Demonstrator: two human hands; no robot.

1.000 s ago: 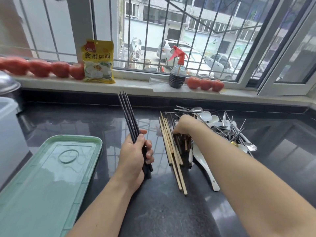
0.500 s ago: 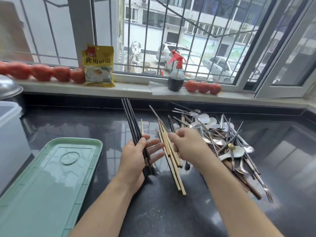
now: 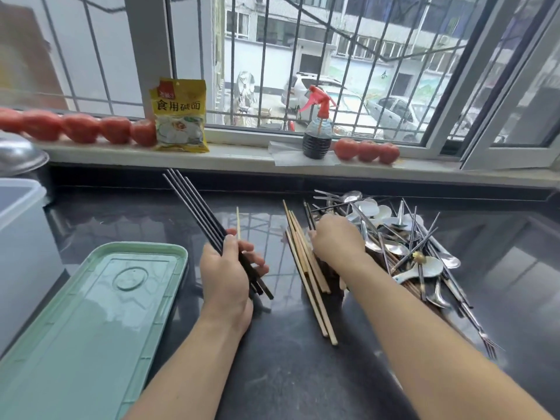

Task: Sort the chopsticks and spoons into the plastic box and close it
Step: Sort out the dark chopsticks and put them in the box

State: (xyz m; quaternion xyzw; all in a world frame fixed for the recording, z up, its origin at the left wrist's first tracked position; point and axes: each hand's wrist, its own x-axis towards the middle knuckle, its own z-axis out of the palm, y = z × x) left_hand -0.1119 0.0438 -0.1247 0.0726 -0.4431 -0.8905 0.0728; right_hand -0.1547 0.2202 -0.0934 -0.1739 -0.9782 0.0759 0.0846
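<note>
Reaching back to the pile at frame centre-right, the right hand [image 3: 338, 241] curls onto the wooden chopsticks [image 3: 306, 268], grip unclear; the left hand [image 3: 225, 269] clasps black chopsticks [image 3: 197, 210].

Left hand [image 3: 225, 269] curled in a grip (thumb on top), right hand [image 3: 338, 242] knuckles-up, fingers hidden, both forearms extended.

Tomatoes [image 3: 81, 128], a yellow packet [image 3: 179, 116] and a spray bottle [image 3: 317, 128] line the windowsill [image 3: 242, 156].

Single head view: looks forward-down over countertop [image 3: 288, 374] toward window, near hands.
</note>
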